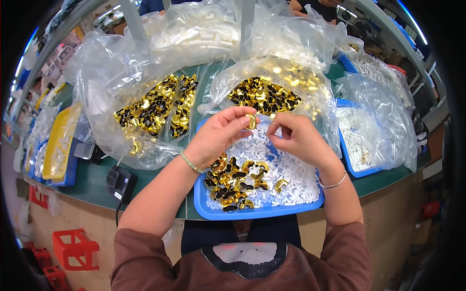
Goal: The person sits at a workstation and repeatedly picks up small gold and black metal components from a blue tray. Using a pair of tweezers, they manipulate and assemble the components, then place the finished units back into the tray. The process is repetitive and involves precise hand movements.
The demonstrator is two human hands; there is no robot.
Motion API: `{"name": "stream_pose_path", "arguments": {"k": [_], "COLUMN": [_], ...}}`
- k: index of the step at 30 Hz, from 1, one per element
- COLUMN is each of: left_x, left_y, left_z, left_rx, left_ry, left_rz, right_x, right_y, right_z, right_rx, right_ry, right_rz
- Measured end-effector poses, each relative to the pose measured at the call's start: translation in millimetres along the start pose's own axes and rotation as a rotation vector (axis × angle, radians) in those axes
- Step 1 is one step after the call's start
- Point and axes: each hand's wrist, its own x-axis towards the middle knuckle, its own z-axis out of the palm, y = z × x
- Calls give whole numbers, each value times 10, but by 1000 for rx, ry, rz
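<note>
Left hand: thumb and fingertips pinch one piece; the left hand (218, 131) is raised over the far part of the tray.
Held gold piece (251, 121): at the left fingertips, facing the right hand; handling judged incomplete, since both hands converge on it.
Right hand: thumb and forefinger of the right hand (302, 137) pressed together, just apart from the held piece; whether a small part sits between them cannot be told.
White pieces (298, 183): loose and plentiful, beneath the right hand and toward the wearer; supply judged far from used up.
Loose gold pieces (227, 183): piled below the left hand, on the wearer's side, several with black faces showing; whether these are finished or awaiting handling cannot be determined.
Blue tray (257, 213): beneath both hands, on the green counter (150, 175); contains both kinds.
Right bag stock: bagged gold pieces (264, 95) just beyond the hands; a large quantity, judged outstanding.
Left bag stock: second gold batch (150, 109), beyond and left of the left hand; likewise judged outstanding.
Rear stock: white cylinders (196, 39) in clear plastic, well beyond both hands; apparently untouched.
</note>
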Motion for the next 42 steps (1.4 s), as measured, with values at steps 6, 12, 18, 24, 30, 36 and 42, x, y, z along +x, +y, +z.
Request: {"name": "stream_pose_path", "arguments": {"k": [6, 12, 18, 24, 30, 36, 42], "left_x": [8, 23, 3, 18, 4, 1, -10], "left_y": [-17, -64, -74, -69, -52, -56, -48], "left_z": [57, 21, 36, 51, 80, 80, 98], "left_rx": [116, 97, 107, 109, 141, 166, 173], "left_ry": [-64, -66, -61, -49, -13, -2, 5], "left_rz": [24, 77, 94, 92, 106, 137, 147], "right_x": [24, 59, 16, 8, -2, -4, 16], "right_y": [39, 82, -21, -88, -135, -173, -140], "right_z": [53, 121, 78, 94, 111, 145, 157], "right_rx": [253, 296, 247, 108, -10, -42, -73], "right_ry": [172, 220, 211, 314, 364, 362, 392], "right_rz": [29, -94, -19, -135, -226, -254, -278]}}
